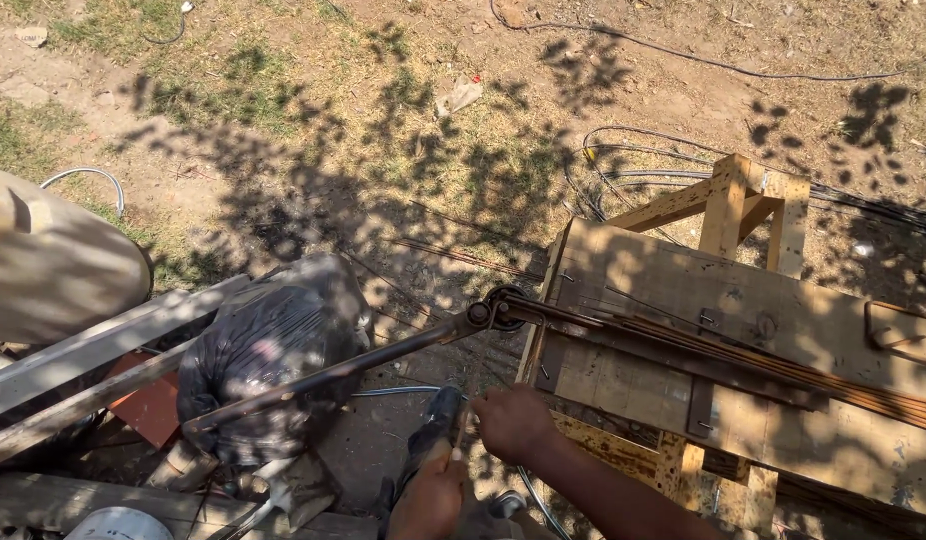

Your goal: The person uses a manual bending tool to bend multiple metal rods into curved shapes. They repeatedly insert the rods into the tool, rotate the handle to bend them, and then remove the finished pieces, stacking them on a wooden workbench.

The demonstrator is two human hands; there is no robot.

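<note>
A person stands at the near edge of a wooden worktop (783,300), where a bundle of rods (783,365) lies clamped in a bender (498,308) at its left corner. The right hand (511,420) curls its fingers around a thin rod (528,490); the left hand (428,495) grips a dark tool (438,420). The bending step looks under way; the lever (323,375), stretching left over a black bag (268,350), appears next to need a pull.

Rods (783,365) lie on the bench (743,300), bag (268,350) left.

The left hand (430,497) is cut off below, its grip seemingly hidden.
</note>
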